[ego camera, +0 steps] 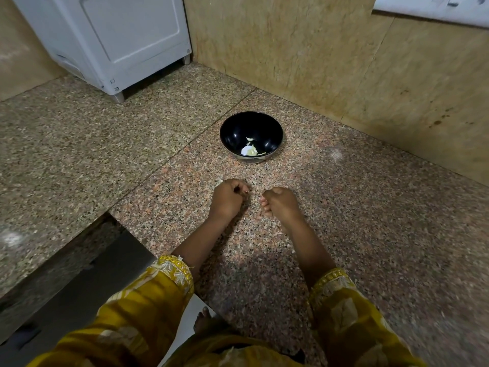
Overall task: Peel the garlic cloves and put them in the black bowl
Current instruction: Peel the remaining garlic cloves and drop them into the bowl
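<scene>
My left hand point(229, 196) and right hand point(277, 201) lie curled, side by side on the table point(370, 221); the right looks empty, and I cannot tell if the left pinches anything. Beyond them the black bowl point(236, 128) holds pale garlic pieces point(250, 151).

The person is wearing a loose mustard-yellow garment point(227, 350), with a pale leaf-like print running across the fabric. The left sleeve point(143, 305) is ending in a cuff point(174, 268) carrying golden beaded trim and white embroidery. The right sleeve point(346, 316) is showing matching trim at its own cuff point(330, 280). Forearms are showing bare beyond both cuffs, and a bare foot point(202, 323) is showing below.
</scene>
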